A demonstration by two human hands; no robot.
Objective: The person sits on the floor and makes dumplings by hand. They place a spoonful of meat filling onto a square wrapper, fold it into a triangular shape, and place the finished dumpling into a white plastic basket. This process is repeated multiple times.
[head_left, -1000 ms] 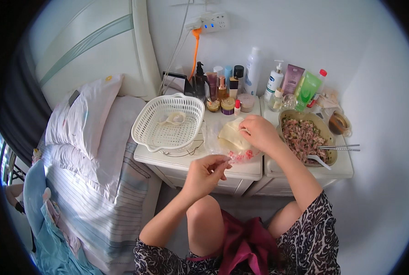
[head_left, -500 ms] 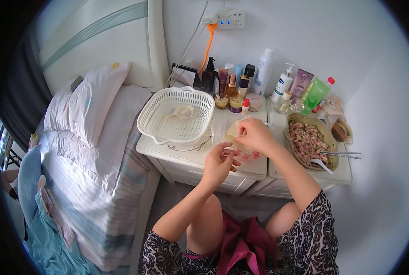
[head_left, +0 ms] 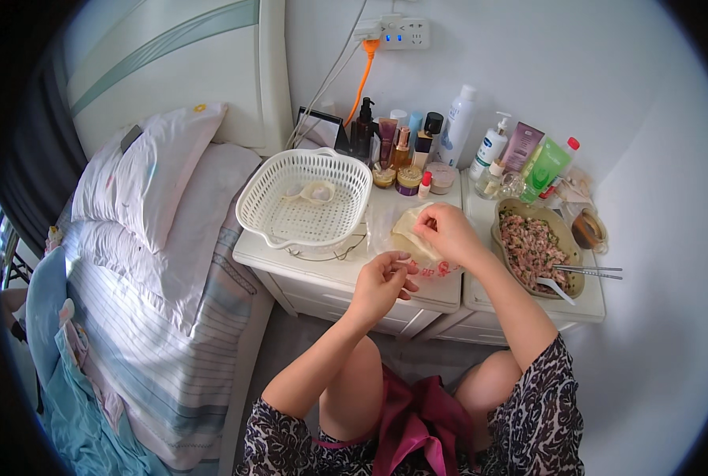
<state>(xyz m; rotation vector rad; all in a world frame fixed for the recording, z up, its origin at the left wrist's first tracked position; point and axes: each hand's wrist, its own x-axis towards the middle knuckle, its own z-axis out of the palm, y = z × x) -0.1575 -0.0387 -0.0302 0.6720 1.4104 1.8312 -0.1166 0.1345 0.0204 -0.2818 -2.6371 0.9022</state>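
Observation:
Pale, thin dough wrappers [head_left: 407,225] lie on a clear plastic bag [head_left: 379,225] with red print, on the white cabinet top. My right hand [head_left: 451,238] pinches the edge of a wrapper there, thumb and fingers together. Just nearer to me, my left hand [head_left: 380,285] hovers with loosely curled, parted fingers and nothing in it. To the left, a white slotted basket [head_left: 252,208] contains a folded wonton [head_left: 317,193]. At the right stands a beige bowl [head_left: 503,213] of minced meat filling [head_left: 532,244], with metal chopsticks [head_left: 596,271] and a white spoon [head_left: 556,289] in it.
Bottles, tubes and jars crowd the back, among them a white spray bottle [head_left: 458,127] and a green tube [head_left: 546,166]. A wire rack [head_left: 322,254] sits under the basket. The bed [head_left: 172,373] is at left; a brown roll of tape [head_left: 587,232] lies beside the bowl.
My right hand has shifted slightly right, and more of the wrapper shows spread out beneath its fingers. My left hand has barely moved, staying just in front of the bag.

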